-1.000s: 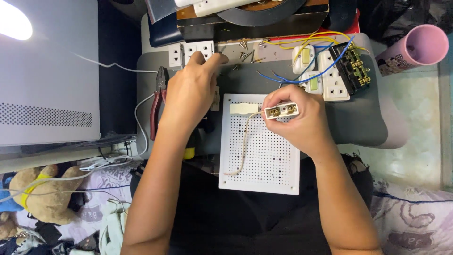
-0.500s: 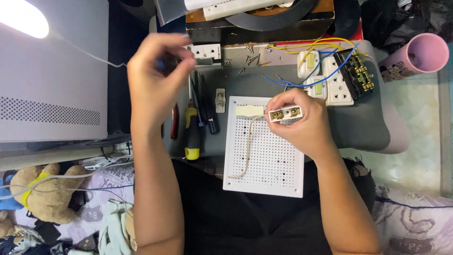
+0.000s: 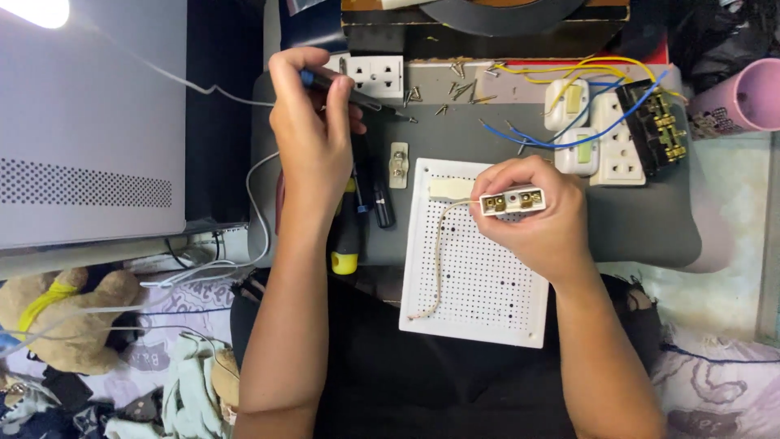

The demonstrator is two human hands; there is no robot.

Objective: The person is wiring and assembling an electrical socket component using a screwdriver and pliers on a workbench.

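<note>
My left hand (image 3: 313, 134) grips a dark-handled screwdriver (image 3: 357, 96) whose tip points right, toward several loose screws (image 3: 459, 88) on the grey work mat (image 3: 642, 223). Over the white perforated board (image 3: 479, 276), my right hand (image 3: 540, 219) holds a small cream terminal block (image 3: 512, 201) with brass contacts facing up. A thin beige wire (image 3: 439, 260) runs from that block down across the board. A white wall socket (image 3: 375, 75) lies just beyond the screwdriver.
More screwdrivers, one with a yellow end (image 3: 348, 244), lie under my left forearm. White switches and sockets with yellow and blue wires (image 3: 593, 134) sit at the right, beside a black component (image 3: 654, 122). A pink cup (image 3: 747, 96) stands far right. A grey box (image 3: 89, 122) fills the left.
My left hand went from the mat's back edge up and left, then came back down holding the screwdriver, tip aimed right. My right hand kept the terminal block almost still.
</note>
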